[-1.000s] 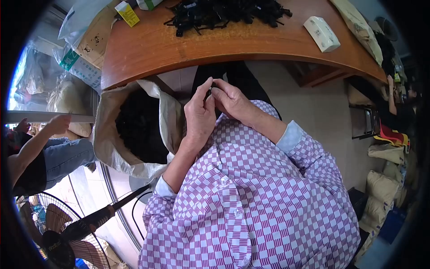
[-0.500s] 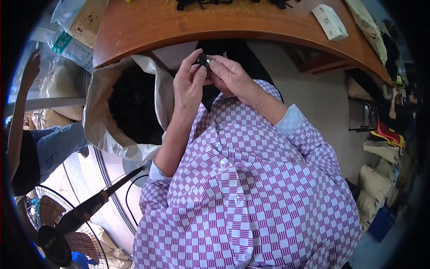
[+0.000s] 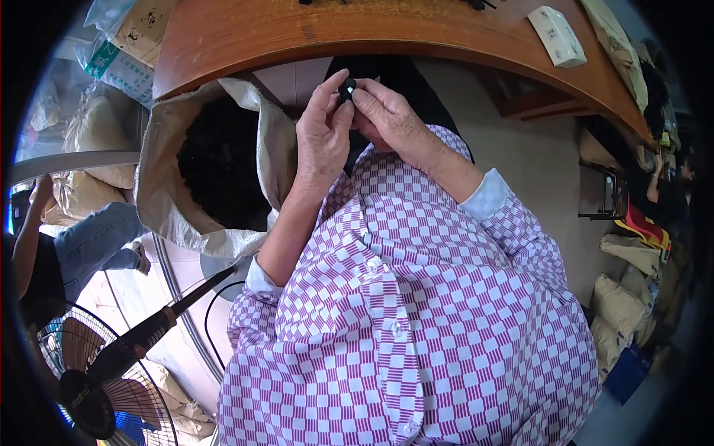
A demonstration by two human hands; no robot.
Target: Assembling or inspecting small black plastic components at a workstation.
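Observation:
A small black part [image 3: 346, 94] with a bright glint on its face is pinched between my two hands in front of my chest, close to the table edge. My left hand [image 3: 324, 137] grips it between thumb and index finger. On its other side, the thumb and fingers of my right hand [image 3: 392, 123] are closed against the same part. Its exact kind is too small to make out. Left of my hands stands an open woven sack [image 3: 167, 212], filled with a dark heap of black pieces [image 3: 223, 167].
A wooden table [image 3: 416, 33] curves across the far side, with a white box [image 3: 556, 36] on it. A standing fan [image 3: 89, 401] is at the lower left, near another person's jeans-clad leg [image 3: 100, 238]. Several tan sacks [image 3: 621, 305] lie at right; another person sits beyond.
Both hands have shifted slightly right with the black part, which is now turned so a bright face shows. My view has shifted, hiding most black pieces on the table. The person at left has lowered an arm.

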